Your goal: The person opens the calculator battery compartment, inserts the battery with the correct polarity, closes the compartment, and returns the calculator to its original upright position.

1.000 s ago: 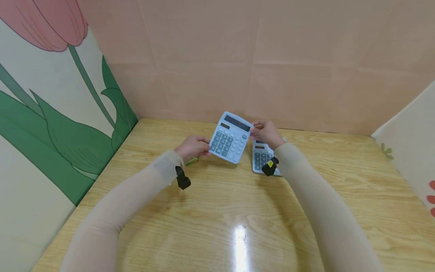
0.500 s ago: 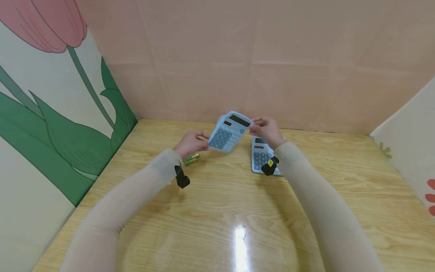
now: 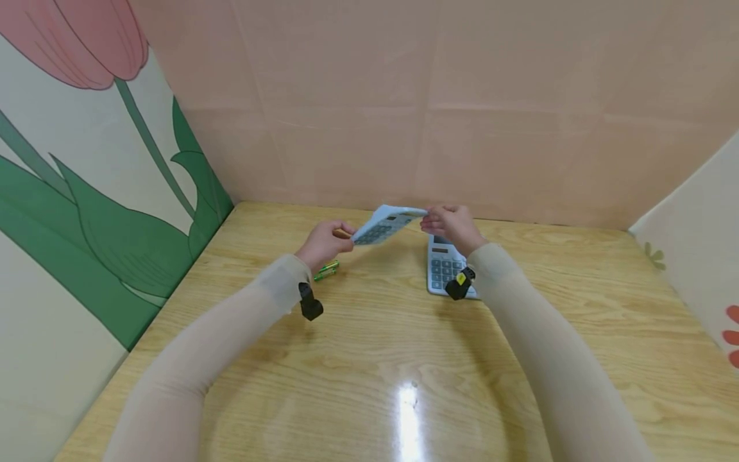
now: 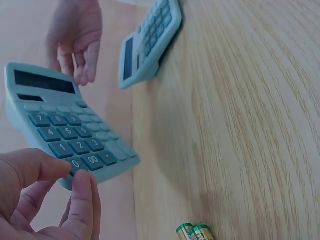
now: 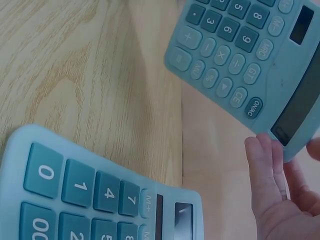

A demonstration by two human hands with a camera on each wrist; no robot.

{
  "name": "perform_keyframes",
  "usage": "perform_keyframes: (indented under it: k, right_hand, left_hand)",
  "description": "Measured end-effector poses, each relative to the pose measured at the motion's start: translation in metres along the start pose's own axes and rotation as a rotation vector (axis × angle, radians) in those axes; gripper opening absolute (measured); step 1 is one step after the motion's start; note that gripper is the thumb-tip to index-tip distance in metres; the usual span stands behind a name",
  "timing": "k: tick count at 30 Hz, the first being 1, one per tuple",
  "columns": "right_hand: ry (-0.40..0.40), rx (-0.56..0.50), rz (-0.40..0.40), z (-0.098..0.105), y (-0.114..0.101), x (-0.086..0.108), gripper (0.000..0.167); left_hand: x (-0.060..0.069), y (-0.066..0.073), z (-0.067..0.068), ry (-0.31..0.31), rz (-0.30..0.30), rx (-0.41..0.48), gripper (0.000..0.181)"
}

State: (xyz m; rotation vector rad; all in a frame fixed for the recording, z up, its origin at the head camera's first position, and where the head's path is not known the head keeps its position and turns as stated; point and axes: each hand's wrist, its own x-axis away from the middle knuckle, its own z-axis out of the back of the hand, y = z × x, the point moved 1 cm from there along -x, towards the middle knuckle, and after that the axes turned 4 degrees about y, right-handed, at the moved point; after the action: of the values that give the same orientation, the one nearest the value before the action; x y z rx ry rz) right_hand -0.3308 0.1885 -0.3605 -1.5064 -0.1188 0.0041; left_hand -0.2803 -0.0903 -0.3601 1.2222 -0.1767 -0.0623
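Observation:
A light blue calculator [image 3: 385, 226] is held in the air, strongly tilted, its keys and display [image 4: 45, 81] facing the wrist cameras. My left hand [image 3: 327, 244] pinches its lower corner beside the 0 key, thumb [image 4: 47, 167] over the face. At the opposite corner, by the display, is my right hand [image 3: 453, 226]; its fingers [image 5: 264, 172] touch the edge, with the thumb [image 5: 314, 149] on the other side of the corner. A second light blue calculator [image 3: 443, 269] lies on the table under my right wrist, partly hidden by it.
Two green and gold batteries [image 3: 326, 270] lie side by side on the wooden table [image 3: 369, 346], near my left hand. A pinkish wall covering [image 3: 404, 115] rises at the table's back edge. Flower-printed panels [image 3: 104, 192] stand at the left and right.
The held calculator has tipped from facing the head camera to nearly edge-on, its display end swinging back and down. The hands have shifted slightly; the batteries now show more. The second calculator has not moved.

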Motion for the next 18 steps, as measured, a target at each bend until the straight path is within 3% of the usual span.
perform_keyframes:
  k: [10,18]
  right_hand:
    - [-0.035,0.067,-0.018,0.0035,0.0028,-0.0022,0.027]
    - [-0.06,0.081,-0.021,0.0023,0.0029,-0.0014,0.039]
  left_hand:
    - [-0.0025,-0.0015,-0.0001,0.048,-0.011,-0.062,0.022]
    - [-0.0029,-0.0044,-0.0003,0.042,-0.037,-0.051,0.026]
